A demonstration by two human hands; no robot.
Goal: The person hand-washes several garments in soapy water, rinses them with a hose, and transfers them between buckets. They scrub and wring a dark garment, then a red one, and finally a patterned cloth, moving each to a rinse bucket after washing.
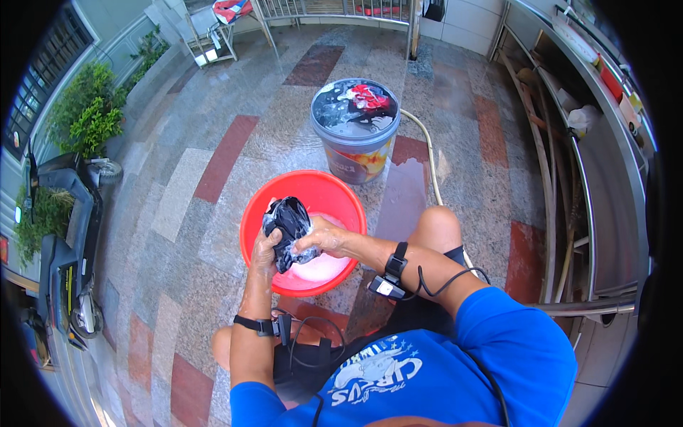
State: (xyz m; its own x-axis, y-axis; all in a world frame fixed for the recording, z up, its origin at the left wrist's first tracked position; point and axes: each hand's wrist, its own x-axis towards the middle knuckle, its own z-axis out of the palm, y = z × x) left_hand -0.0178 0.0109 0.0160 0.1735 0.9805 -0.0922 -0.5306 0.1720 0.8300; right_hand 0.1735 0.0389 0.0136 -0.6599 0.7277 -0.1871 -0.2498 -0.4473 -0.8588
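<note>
Both hands grip a wet, soapy black cloth (288, 221) bunched up over a red plastic basin (333, 189). My left hand (265, 246) clasps its left side with the thumb across the front. From the right, my right hand (324, 238) presses the thumb on its lower edge, where white lather clings. Whitish suds (325, 269) cover part of the basin's bottom. Beyond the basin stands a grey plastic bucket (356, 164), filled to near the rim with dark wet fabric and water. A red piece of cloth (369, 97) lies on top.
A pale hose (431, 155) runs along the wet stone-tiled floor (213, 251) right of the bucket. A parked scooter (69, 251) and green plants (88, 107) are at left. Metal shelving (613, 203) lines the right side; a small chair (213, 40) stands behind. Cabled devices are strapped to both forearms.
</note>
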